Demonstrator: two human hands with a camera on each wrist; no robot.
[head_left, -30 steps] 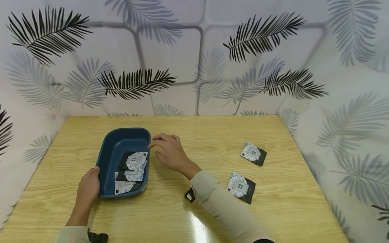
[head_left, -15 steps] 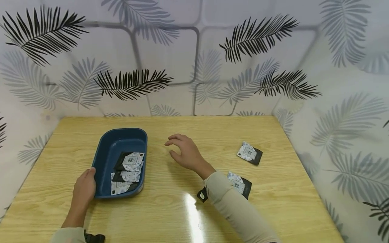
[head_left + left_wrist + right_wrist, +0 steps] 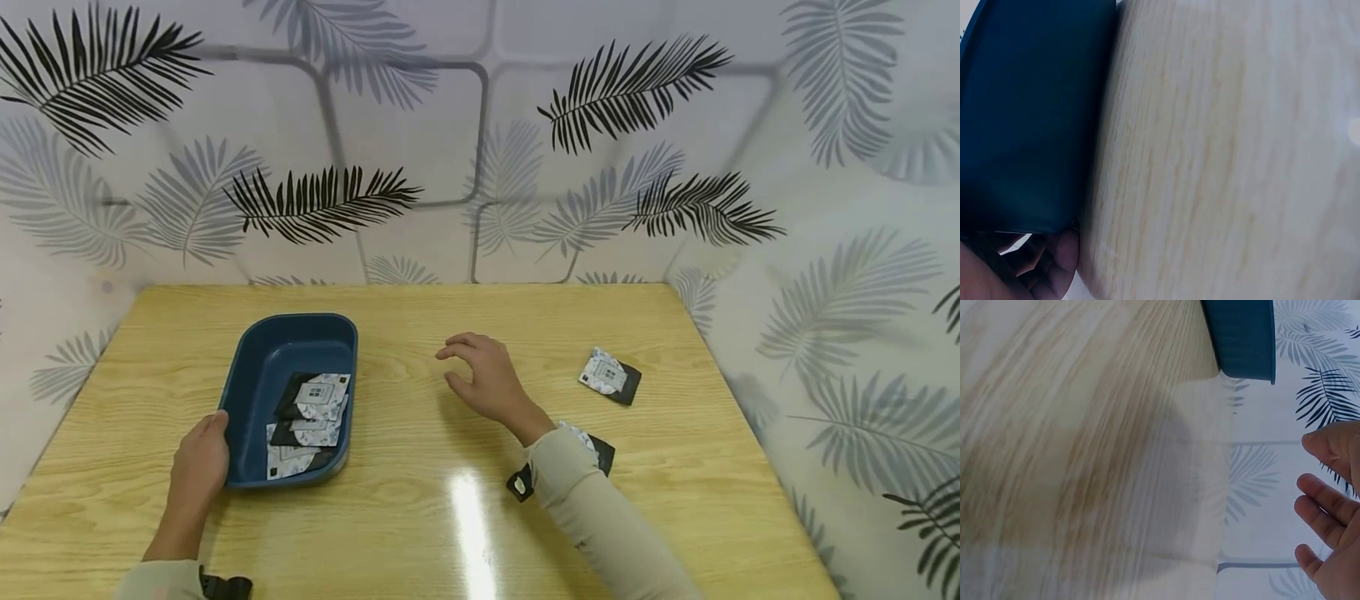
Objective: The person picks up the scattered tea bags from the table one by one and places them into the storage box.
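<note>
A dark blue plastic bin (image 3: pixel 292 354) sits at the left of the table, with several black-and-white sachets (image 3: pixel 315 392) overlapping inside it. My left hand (image 3: pixel 201 458) grips the bin's left rim; in the left wrist view its curled fingers (image 3: pixel 1054 265) show against the bin's wall. Over the table to the right of the bin is my right hand (image 3: pixel 489 379), holding nothing, its fingers loosely bent and apart from the thumb. One sachet (image 3: pixel 610 376) lies flat to the right of that hand. Another sachet (image 3: pixel 602 454) is partly hidden behind the right sleeve.
The wooden table (image 3: pixel 405 533) meets a leaf-patterned wall covering (image 3: pixel 420 133) at its back edge. Small black wrist-worn gear (image 3: pixel 520 483) shows by the right cuff, and more (image 3: pixel 225 587) by the left cuff.
My right hand has moved right, away from the bin's right rim, and its sleeve now covers part of the nearer sachet. My left hand keeps its grip. The whole view has shifted slightly.
</note>
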